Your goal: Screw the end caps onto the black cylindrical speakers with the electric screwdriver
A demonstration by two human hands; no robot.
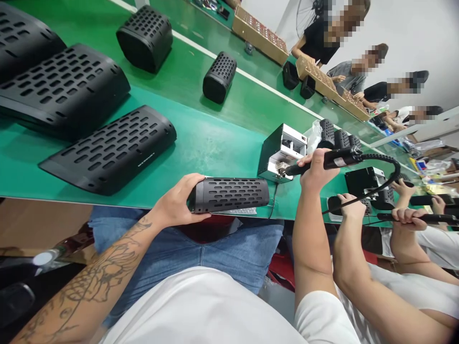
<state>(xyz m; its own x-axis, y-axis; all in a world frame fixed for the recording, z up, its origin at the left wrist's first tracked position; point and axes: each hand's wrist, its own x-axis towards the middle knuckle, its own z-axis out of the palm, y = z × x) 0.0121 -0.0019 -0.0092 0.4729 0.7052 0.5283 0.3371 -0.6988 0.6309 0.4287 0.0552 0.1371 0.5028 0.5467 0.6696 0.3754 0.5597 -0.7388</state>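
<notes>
My left hand (177, 203) is closed around one end of a black perforated speaker housing (231, 194), which lies sideways at the near edge of the green work surface (215, 138). My right hand (315, 169) grips a black electric screwdriver (332, 160) with a coiled cable. The screwdriver's tip points left at a small white and black box (281, 152). That box looks like a screw feeder.
Large black perforated shells (111, 150) lie at the left, with smaller speaker housings (219, 76) further along the belt. A co-worker's arms (353, 248) holding another tool are close on my right. More people and wooden trays (260, 33) are at the far side.
</notes>
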